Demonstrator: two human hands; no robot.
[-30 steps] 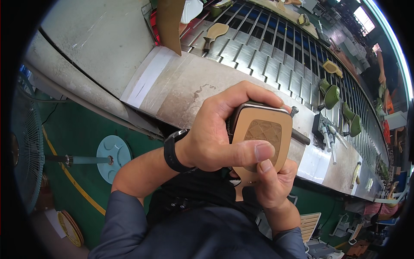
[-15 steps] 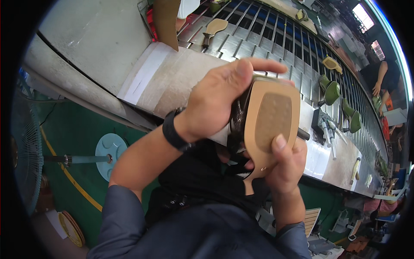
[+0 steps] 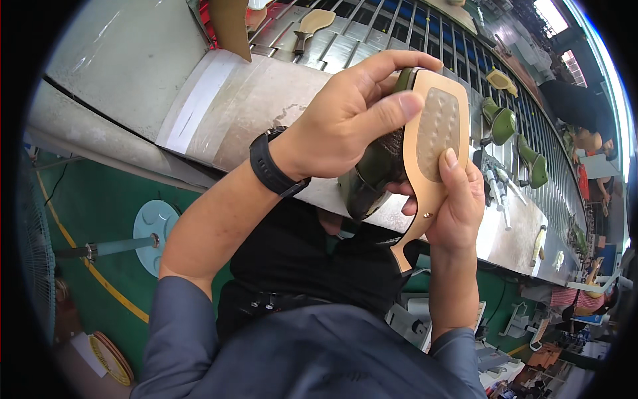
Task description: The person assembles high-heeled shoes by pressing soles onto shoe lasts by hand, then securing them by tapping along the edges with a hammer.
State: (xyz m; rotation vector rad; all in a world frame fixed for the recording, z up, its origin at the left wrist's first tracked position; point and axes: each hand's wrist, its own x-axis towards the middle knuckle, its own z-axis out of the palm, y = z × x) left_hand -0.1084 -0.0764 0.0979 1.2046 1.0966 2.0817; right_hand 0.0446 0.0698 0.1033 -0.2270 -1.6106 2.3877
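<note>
In front of me I hold a dark green shoe with a tan sole turned up toward me. The sole has a dimpled, translucent brownish patch at its broad forefoot and narrows to a curved heel end pointing down at my lap. My left hand wraps the toe, its thumb on the sole's edge and its fingers reaching over the tip. Lower on the other side, my right hand grips the shoe, thumb on the sole and fingertips showing underneath. How far the sole touches the shoe is partly hidden.
Beyond the worn bench edge runs a conveyor of metal bars. On it lie tan soles and green shoes. White-handled tools stand at right. A blue stool and fan are left.
The shoe has moved up and slightly right, away from my body, showing more of its green side. My left thumb has come across onto the sole's edge; my right thumb stays on the sole.
</note>
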